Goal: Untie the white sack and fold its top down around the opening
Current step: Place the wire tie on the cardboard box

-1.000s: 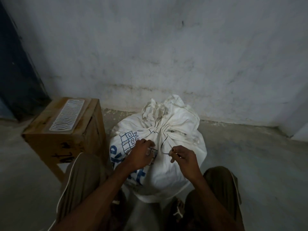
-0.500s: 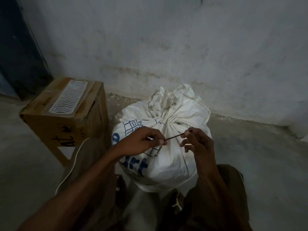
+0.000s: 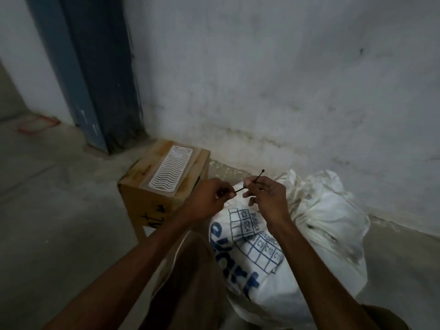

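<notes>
White sack (image 3: 309, 239) on floor, right of wooden box (image 3: 164, 184), near wall. Left hand (image 3: 209, 201) and right hand (image 3: 266, 198) each pinch one end of thin black tie (image 3: 250, 184), held above sack. Fabric looks soft, contents bulky, probably heavy; grip the crumpled top edge.

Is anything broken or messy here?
Nothing looks broken. The white sack is grubby and crumpled at its top, and the wall behind is stained. Both hands hold a thin black tie above it.
</notes>
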A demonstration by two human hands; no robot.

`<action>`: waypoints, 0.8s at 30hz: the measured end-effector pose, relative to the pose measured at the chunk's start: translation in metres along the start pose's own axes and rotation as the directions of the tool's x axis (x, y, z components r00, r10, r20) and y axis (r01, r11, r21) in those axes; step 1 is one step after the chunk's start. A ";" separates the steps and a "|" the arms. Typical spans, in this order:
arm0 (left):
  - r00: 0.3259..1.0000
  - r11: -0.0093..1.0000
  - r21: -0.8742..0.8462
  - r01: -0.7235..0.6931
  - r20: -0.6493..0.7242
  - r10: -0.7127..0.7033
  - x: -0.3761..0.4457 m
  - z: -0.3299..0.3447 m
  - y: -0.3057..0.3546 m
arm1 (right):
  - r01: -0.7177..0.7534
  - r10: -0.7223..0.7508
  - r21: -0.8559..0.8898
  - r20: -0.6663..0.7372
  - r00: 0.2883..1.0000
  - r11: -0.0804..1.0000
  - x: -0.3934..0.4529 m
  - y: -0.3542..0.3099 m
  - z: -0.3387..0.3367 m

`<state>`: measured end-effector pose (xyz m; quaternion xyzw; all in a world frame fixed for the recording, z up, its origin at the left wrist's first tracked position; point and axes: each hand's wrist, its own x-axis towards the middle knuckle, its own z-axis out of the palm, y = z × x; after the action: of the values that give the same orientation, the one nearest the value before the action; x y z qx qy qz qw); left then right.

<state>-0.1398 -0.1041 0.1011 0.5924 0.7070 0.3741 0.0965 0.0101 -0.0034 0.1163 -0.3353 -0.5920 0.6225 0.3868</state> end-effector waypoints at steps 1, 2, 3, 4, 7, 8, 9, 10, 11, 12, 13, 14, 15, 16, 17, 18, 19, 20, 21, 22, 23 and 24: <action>1.000 0.999 0.046 0.001 -0.015 0.000 0.000 -0.009 -0.009 | 0.009 -0.009 -0.007 0.010 1.000 1.000 0.009 0.002 0.012; 0.999 0.996 0.085 0.006 -0.038 -0.003 -0.001 -0.016 -0.019 | 0.013 -0.013 -0.023 0.023 1.000 1.000 0.018 0.004 0.023; 0.998 0.992 0.121 0.022 -0.058 -0.015 -0.003 -0.022 -0.030 | 0.010 -0.009 -0.036 0.035 0.999 0.999 0.027 0.008 0.034; 0.997 0.987 0.158 0.043 -0.075 -0.031 -0.005 -0.028 -0.043 | -0.004 0.007 -0.043 0.053 0.999 0.999 0.036 0.013 0.047; 0.992 0.967 0.241 0.081 -0.116 -0.054 -0.011 -0.040 -0.072 | -0.034 0.040 -0.069 0.080 0.996 0.997 0.057 0.027 0.077; 0.990 0.963 0.252 0.098 -0.122 -0.068 -0.012 -0.044 -0.082 | -0.042 0.050 -0.096 0.076 0.996 0.995 0.064 0.032 0.089; 0.988 0.959 0.259 0.116 -0.127 -0.085 -0.012 -0.049 -0.091 | -0.049 0.059 -0.124 0.073 0.996 0.991 0.070 0.035 0.101; 0.986 0.955 0.265 0.135 -0.131 -0.103 -0.012 -0.054 -0.099 | -0.055 0.067 -0.152 0.075 0.995 0.987 0.076 0.037 0.112; 0.983 0.950 0.270 0.155 -0.137 -0.121 -0.013 -0.059 -0.107 | -0.057 0.072 -0.179 0.077 0.994 0.982 0.081 0.038 0.123; 0.981 0.946 0.279 0.168 -0.145 -0.132 -0.012 -0.063 -0.114 | -0.054 0.072 -0.212 0.077 0.994 0.976 0.086 0.038 0.133; 0.978 0.940 0.291 0.178 -0.157 -0.136 -0.011 -0.067 -0.120 | -0.044 0.065 -0.247 0.077 0.995 0.968 0.091 0.039 0.143; 0.975 0.933 0.305 0.188 -0.171 -0.141 -0.010 -0.071 -0.126 | -0.028 0.053 -0.281 0.080 0.995 0.959 0.097 0.040 0.152; 0.972 0.927 0.316 0.201 -0.185 -0.148 -0.008 -0.074 -0.132 | -0.006 0.035 -0.324 0.084 0.996 0.946 0.103 0.042 0.161; 0.967 0.922 0.322 0.217 -0.198 -0.159 -0.006 -0.077 -0.138 | 0.026 0.010 -0.371 0.096 0.995 0.928 0.110 0.045 0.170; 0.962 0.916 0.323 0.238 -0.210 -0.176 -0.005 -0.079 -0.142 | 0.052 -0.007 -0.412 0.110 0.994 0.910 0.116 0.047 0.178; 0.956 0.909 0.327 0.260 -0.221 -0.194 -0.003 -0.080 -0.147 | 0.058 -0.007 -0.434 0.119 0.993 0.899 0.123 0.050 0.186; 0.950 0.899 0.334 0.282 -0.231 -0.212 -0.001 -0.080 -0.152 | 0.049 0.005 -0.440 0.120 0.993 0.897 0.129 0.053 0.194; 0.943 0.890 0.339 0.304 -0.239 -0.231 0.001 -0.079 -0.156 | 0.027 0.024 -0.451 0.107 0.994 0.892 0.135 0.056 0.202; 0.937 0.884 0.339 0.323 -0.247 -0.248 0.003 -0.079 -0.161 | 0.008 0.040 -0.461 0.095 0.995 0.887 0.141 0.059 0.210; 0.930 0.878 0.336 0.341 -0.255 -0.264 0.006 -0.078 -0.166 | -0.013 0.060 -0.480 0.084 0.995 0.877 0.148 0.063 0.217; 0.925 0.873 0.333 0.356 -0.260 -0.278 0.009 -0.077 -0.171 | -0.026 0.073 -0.502 0.075 0.995 0.864 0.154 0.068 0.224; 0.919 0.868 0.329 0.371 -0.266 -0.292 0.012 -0.076 -0.176 | -0.034 0.078 -0.526 0.061 0.995 0.850 0.160 0.072 0.230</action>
<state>-0.3217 -0.1282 0.0454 0.4266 0.8626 0.2704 -0.0289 -0.2732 0.0277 0.0685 -0.4198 -0.7441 0.4617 0.2384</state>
